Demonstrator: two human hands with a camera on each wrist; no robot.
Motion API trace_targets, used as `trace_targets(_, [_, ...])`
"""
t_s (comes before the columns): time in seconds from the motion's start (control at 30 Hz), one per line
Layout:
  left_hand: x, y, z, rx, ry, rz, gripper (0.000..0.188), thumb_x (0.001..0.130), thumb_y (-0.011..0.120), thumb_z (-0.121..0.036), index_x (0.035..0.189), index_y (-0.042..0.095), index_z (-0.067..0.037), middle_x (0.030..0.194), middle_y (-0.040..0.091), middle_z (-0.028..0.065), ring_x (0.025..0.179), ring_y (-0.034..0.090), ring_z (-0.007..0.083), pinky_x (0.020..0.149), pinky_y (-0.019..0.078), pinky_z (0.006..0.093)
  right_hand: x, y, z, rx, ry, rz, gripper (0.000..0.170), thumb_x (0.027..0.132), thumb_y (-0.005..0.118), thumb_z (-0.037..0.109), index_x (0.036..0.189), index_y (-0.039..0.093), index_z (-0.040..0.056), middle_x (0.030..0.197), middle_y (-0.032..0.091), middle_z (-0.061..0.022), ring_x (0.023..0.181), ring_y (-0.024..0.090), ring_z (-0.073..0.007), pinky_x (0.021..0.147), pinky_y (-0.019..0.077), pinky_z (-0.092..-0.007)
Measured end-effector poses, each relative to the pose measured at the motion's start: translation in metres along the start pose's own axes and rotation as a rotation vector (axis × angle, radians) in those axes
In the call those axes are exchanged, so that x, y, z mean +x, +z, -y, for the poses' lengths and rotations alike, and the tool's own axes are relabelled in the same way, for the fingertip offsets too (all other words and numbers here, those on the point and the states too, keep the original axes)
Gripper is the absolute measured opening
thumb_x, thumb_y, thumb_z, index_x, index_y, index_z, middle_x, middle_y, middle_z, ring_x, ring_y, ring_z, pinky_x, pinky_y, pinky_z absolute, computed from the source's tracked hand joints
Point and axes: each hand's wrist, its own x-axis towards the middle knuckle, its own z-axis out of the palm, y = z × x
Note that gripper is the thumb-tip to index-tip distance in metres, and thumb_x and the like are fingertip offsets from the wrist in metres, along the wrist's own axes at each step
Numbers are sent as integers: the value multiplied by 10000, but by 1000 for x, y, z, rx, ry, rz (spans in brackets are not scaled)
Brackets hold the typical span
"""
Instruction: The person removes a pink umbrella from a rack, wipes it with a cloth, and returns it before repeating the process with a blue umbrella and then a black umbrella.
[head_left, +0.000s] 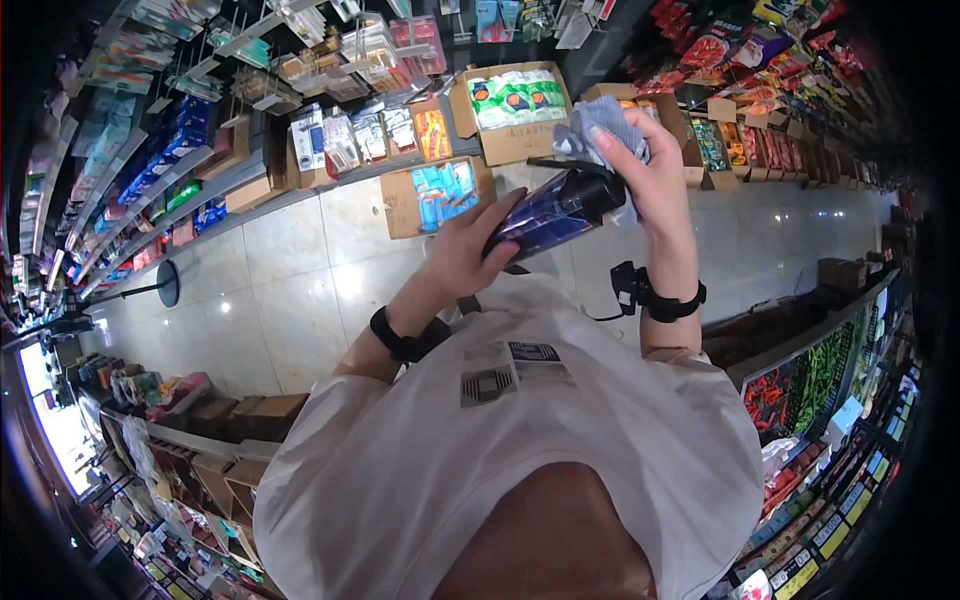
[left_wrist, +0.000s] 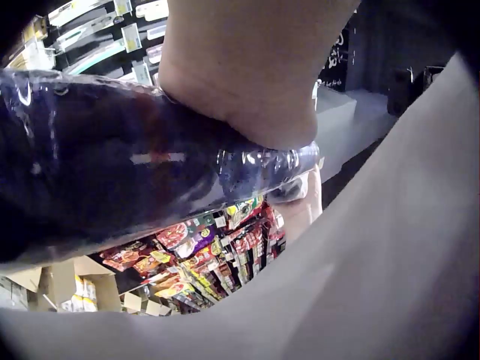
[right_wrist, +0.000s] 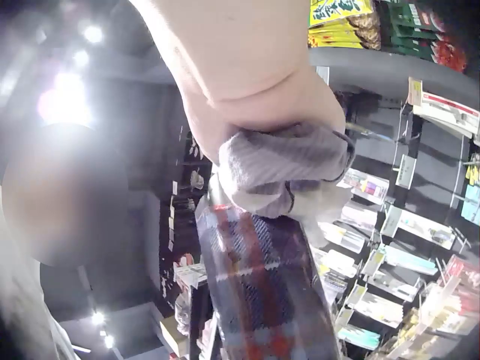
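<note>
My left hand (head_left: pixel 462 248) grips a dark plaid cylinder (head_left: pixel 548 218) wrapped in shiny clear plastic, thumb on the near side. It lies tilted in front of my chest, its black end (head_left: pixel 597 188) up to the right. My right hand (head_left: pixel 655 170) pinches a crumpled grey striped cloth (head_left: pixel 612 118) right at that end. Up close in the right wrist view, the cloth (right_wrist: pixel 281 165) is bunched over the top of the plaid cylinder (right_wrist: pixel 262 285). The left wrist view shows the plastic-wrapped cylinder (left_wrist: pixel 97 165) running under my left hand.
Shop shelves surround me. On the floor ahead stand a cardboard box of green-and-white packs (head_left: pixel 515 100) and a smaller box of blue packets (head_left: pixel 440 195). Red snack bags (head_left: pixel 720 50) hang at the upper right. Pale floor tiles (head_left: pixel 290 300) lie below my hands.
</note>
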Motion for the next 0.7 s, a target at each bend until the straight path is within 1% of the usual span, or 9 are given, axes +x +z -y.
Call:
trace_targets(0.1, [6, -11, -5, 183, -5, -49, 631, 800, 684, -271, 1357, 459, -78, 946, 591, 168, 844, 604, 372, 752, 494, 428, 0, -13, 0, 97, 126, -88, 125, 861, 694, 109, 935, 639, 25, 858, 635, 18, 791, 557, -33, 710, 444, -203])
trace_targets(0.2, [10, -19, 3, 366, 47, -165, 666, 756, 742, -306, 1339, 493, -101, 885, 584, 115, 774, 615, 304, 696, 507, 392, -5, -25, 0, -2, 7, -141, 151, 861, 698, 127, 948, 643, 16, 886, 645, 9, 798, 558, -34, 722, 446, -208])
trace_targets(0.23, [12, -22, 6, 404, 70, -190, 666, 751, 747, -308, 1335, 499, -107, 887, 586, 107, 765, 617, 291, 685, 510, 383, -11, -24, 7, -81, -7, -171, 178, 809, 736, 100, 937, 651, 10, 873, 639, -5, 776, 568, -68, 703, 443, -219])
trace_targets(0.33, [15, -28, 9, 510, 113, -211, 683, 726, 764, -330, 1329, 513, -129, 885, 590, 78, 734, 621, 257, 655, 520, 360, -18, -13, 10, -514, -442, -21, 209, 742, 769, 62, 912, 660, 12, 843, 612, -34, 750, 575, -132, 669, 442, -247])
trace_targets(0.37, [16, -29, 10, 518, 130, -203, 686, 724, 765, -334, 1329, 514, -130, 882, 590, 76, 732, 621, 255, 655, 521, 361, -19, -2, 10, -502, -479, -25, 227, 690, 789, 42, 876, 661, 15, 815, 579, -62, 734, 567, -191, 645, 436, -280])
trace_targets(0.47, [13, -25, 9, 499, 98, -191, 688, 721, 763, -343, 1327, 517, -128, 872, 589, 76, 730, 622, 254, 653, 520, 364, -19, 10, 5, -511, -393, -72, 236, 691, 796, 50, 878, 657, 17, 826, 583, -68, 735, 568, -190, 651, 441, -292])
trace_targets(0.5, [12, -23, 7, 487, 72, -192, 688, 721, 762, -347, 1325, 518, -126, 869, 589, 77, 730, 622, 255, 653, 519, 365, -16, 9, 2, -508, -444, -78, 227, 725, 770, 57, 910, 647, 10, 828, 584, -70, 734, 569, -195, 663, 446, -297])
trace_targets(0.6, [8, -19, 8, 428, -22, -189, 690, 725, 759, -346, 1329, 512, -120, 867, 591, 85, 735, 625, 262, 652, 518, 369, -14, 11, -5, -556, -348, -161, 198, 788, 717, 82, 950, 635, 2, 834, 584, -81, 748, 577, -218, 695, 461, -295])
trace_targets(0.7, [3, -15, 12, 452, -31, -211, 673, 739, 751, -337, 1327, 511, -113, 872, 592, 94, 749, 626, 275, 661, 518, 378, -5, 14, -21, -264, -168, -343, 176, 806, 632, 48, 977, 628, 6, 852, 587, -101, 775, 591, -253, 724, 472, -298])
